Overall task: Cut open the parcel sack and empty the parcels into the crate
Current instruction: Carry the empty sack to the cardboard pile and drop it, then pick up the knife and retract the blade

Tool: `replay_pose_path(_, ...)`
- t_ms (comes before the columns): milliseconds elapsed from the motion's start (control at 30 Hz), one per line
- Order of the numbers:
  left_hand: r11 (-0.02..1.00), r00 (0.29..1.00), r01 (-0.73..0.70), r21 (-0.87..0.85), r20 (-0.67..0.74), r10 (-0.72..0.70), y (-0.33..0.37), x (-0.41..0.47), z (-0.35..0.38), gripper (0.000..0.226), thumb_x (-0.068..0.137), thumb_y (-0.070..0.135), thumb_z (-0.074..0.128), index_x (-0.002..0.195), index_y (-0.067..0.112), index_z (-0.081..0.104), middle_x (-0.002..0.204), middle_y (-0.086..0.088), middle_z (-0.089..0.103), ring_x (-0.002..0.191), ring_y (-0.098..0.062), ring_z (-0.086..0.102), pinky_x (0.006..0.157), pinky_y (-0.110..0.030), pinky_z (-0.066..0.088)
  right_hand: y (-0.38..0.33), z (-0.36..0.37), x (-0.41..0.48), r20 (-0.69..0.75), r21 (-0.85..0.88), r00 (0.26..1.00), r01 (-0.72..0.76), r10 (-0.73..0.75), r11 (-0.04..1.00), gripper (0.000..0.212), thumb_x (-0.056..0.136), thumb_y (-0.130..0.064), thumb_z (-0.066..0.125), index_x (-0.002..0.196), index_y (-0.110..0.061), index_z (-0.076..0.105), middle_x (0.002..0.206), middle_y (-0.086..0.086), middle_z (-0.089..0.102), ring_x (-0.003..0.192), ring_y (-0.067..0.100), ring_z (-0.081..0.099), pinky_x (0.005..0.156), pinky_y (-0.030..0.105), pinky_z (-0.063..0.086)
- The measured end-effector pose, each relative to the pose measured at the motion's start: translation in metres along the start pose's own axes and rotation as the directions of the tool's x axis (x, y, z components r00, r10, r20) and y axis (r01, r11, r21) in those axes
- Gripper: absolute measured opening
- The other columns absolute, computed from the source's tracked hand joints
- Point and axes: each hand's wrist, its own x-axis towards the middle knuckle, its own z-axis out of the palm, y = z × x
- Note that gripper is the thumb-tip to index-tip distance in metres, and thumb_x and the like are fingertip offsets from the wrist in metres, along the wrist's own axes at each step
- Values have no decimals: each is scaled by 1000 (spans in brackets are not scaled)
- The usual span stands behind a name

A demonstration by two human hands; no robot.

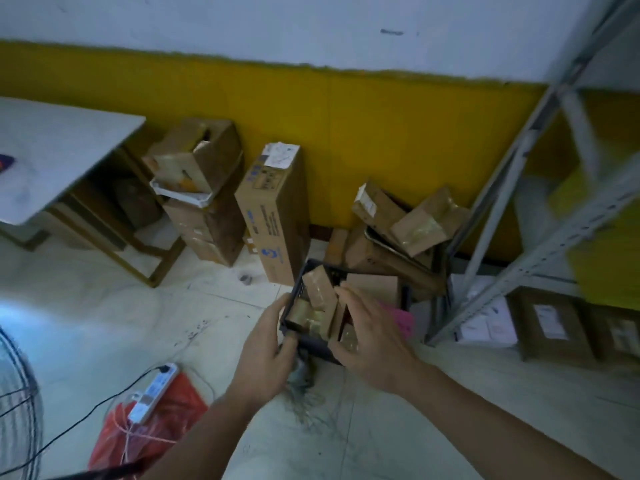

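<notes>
A dark plastic crate (pixel 323 348) is low over the tiled floor in the middle of the view, with several brown cardboard parcels (pixel 320 289) packed inside, some standing on end. My left hand (pixel 265 344) grips the crate's left rim, thumb over the edge. My right hand (pixel 372 337) is clamped on the near right corner, its fingers reaching over the parcels and hiding that part of the crate. The red parcel sack (pixel 162 424) lies limp and flat on the floor at lower left, with loose string across it.
A white power strip (pixel 154 393) with a black cable lies on the sack. Stacked cardboard boxes (pixel 277 216) line the yellow wall. A metal shelf rack (pixel 512 216) stands at right, a table (pixel 52 157) at left and a fan guard (pixel 17 403) at lower left. Something pink (pixel 405 322) lies beside the crate.
</notes>
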Motion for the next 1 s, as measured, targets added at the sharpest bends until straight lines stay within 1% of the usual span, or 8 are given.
replay_pose_path(167, 992, 993, -113, -61, -31, 111, 76, -15, -48, 43, 103, 22, 48, 143, 33, 40, 136, 24, 39, 119, 16, 32, 98, -7, 30, -49, -67, -25, -101, 29, 994, -39, 41, 999, 79, 93, -51, 54, 156, -24, 15, 163, -5, 17, 149, 12, 15, 120, 32, 19)
replay_pose_path(267, 975, 978, -204, -92, 14, 206, 109, -18, -70, 45, 104, 26, 46, 149, 23, 41, 141, 18, 41, 120, 17, 33, 94, 1, 29, -73, -94, -35, -197, 64, 979, -42, 54, 997, 78, 88, -55, 54, 153, -31, 19, 162, -7, 21, 148, 12, 18, 120, 43, 25)
replay_pose_path(400, 934, 939, -326, -146, 67, 338, 142, -24, -94, 46, 104, 32, 45, 149, 26, 40, 147, 9, 48, 133, -5, 46, 109, -33, 43, -105, -116, -51, -319, 115, 945, -31, 66, 993, 78, 85, -58, 56, 151, -32, 23, 156, -9, 31, 144, 12, 30, 114, 47, 35)
replay_pose_path(533, 875, 890, -433, -219, 51, 453, 162, -30, -105, 45, 105, 29, 44, 149, 25, 40, 142, 18, 47, 129, 8, 44, 107, -25, 42, -128, -121, -71, -440, 116, 895, -21, 70, 993, 72, 90, -46, 63, 150, -23, 30, 151, -5, 37, 133, 1, 32, 112, 29, 31)
replay_pose_path(633, 846, 869, -461, -266, 56, 491, 177, -33, -101, 46, 105, 33, 43, 150, 23, 39, 151, 9, 45, 139, -3, 40, 115, -36, 38, -134, -126, -87, -513, 118, 855, -23, 81, 993, 69, 92, -40, 64, 150, -24, 31, 147, -14, 35, 131, -6, 27, 110, 23, 26)
replay_pose_path(800, 763, 775, -556, -330, 128, 619, 222, -40, -73, 47, 104, 36, 42, 149, 23, 40, 149, 8, 48, 135, -6, 45, 112, -37, 41, -127, -150, -136, -606, 80, 782, -120, 144, 990, 74, 92, -47, 61, 153, -26, 25, 158, -8, 29, 144, 5, 23, 116, 29, 26)
replay_pose_path(900, 717, 699, -601, -354, 202, 686, 259, -51, -44, 46, 105, 36, 43, 150, 24, 39, 150, 12, 46, 132, 5, 43, 112, -30, 39, -115, -173, -183, -679, 117, 701, -189, 218, 975, 71, 92, -45, 61, 152, -26, 28, 157, -10, 32, 140, 1, 28, 113, 27, 28)
replay_pose_path(1000, 666, 622, -637, -388, 252, 742, 296, -68, -13, 45, 105, 36, 44, 149, 27, 40, 152, 14, 43, 139, 2, 38, 115, -31, 35, -102, -195, -236, -750, 108, 607, -280, 263, 954, 70, 91, -44, 63, 151, -26, 31, 155, -9, 36, 141, 6, 32, 113, 28, 30)
